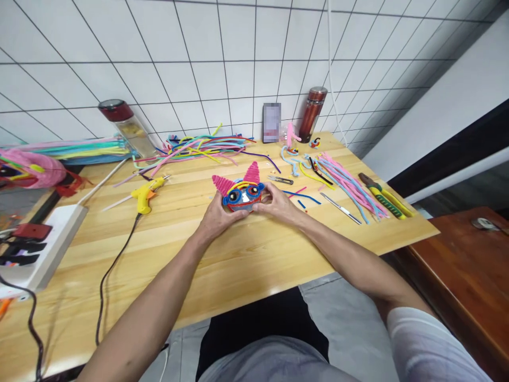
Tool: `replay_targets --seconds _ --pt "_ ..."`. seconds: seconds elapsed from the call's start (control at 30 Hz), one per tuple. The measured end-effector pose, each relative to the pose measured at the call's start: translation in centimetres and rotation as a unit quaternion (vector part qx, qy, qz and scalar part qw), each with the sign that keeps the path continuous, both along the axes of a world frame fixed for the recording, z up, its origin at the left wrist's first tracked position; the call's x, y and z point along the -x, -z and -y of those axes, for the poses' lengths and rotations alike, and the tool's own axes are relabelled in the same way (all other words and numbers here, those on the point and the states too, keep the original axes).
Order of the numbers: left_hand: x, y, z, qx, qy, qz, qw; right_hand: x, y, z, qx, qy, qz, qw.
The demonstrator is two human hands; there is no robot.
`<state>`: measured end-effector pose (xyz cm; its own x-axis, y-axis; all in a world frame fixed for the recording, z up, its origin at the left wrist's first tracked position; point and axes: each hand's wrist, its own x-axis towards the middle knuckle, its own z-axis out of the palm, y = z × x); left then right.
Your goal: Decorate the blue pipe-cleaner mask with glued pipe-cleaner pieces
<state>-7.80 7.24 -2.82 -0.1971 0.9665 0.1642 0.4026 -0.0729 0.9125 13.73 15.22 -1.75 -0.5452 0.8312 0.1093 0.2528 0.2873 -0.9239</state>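
Observation:
Between my two hands is a pipe-cleaner animal face (243,196) with pink pointed ears, blue-ringed eyes, a yellow band over them and a red lower edge. My left hand (218,216) holds its left side, thumb along the bottom edge. On the right side, my right hand (278,204) grips it with the thumb near the bottom and the fingers curled at the edge. Small snips (280,180) lie just behind my right hand, with blue and pink stem pieces beside it. A yellow glue gun (146,195) rests to the left of my left hand.
Bundled pipe cleaners (199,148) lie at the back, and pink and blue ones (345,183) at the right. Pliers (382,196), a craft knife (341,208), a phone (271,123), two bottles and a power strip (59,249) with cords surround the work area.

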Motion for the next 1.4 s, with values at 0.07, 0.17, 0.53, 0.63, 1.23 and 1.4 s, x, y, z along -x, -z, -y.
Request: replay_targets --seconds 0.07,0.17,0.53,0.63,1.23,1.4 --pt "0.0 0.1 0.0 0.003 -0.001 0.005 1.000 0.0 0.4 -0.1 -0.006 0.006 -0.010 1.000" --pt "0.2 0.2 -0.1 0.023 -0.024 -0.012 0.999 -0.2 1.1 -0.4 -0.030 0.003 -0.011 0.999" --pt "0.7 0.2 0.0 0.051 -0.060 -0.065 0.995 -1.4 1.5 -0.8 -0.123 0.017 -0.020 0.992" --pt "0.9 0.7 -0.1 0.033 -0.030 -0.047 0.998 -1.9 0.8 -0.9 -0.109 0.052 -0.026 0.992" --pt "0.1 -0.3 -0.2 0.002 0.006 -0.022 1.000 -16.3 -4.9 0.0 -0.173 0.305 0.120 0.929" --pt "0.2 -0.2 -0.2 -0.032 0.016 -0.019 0.999 -20.6 -2.5 1.4 -0.192 0.326 0.263 0.887"
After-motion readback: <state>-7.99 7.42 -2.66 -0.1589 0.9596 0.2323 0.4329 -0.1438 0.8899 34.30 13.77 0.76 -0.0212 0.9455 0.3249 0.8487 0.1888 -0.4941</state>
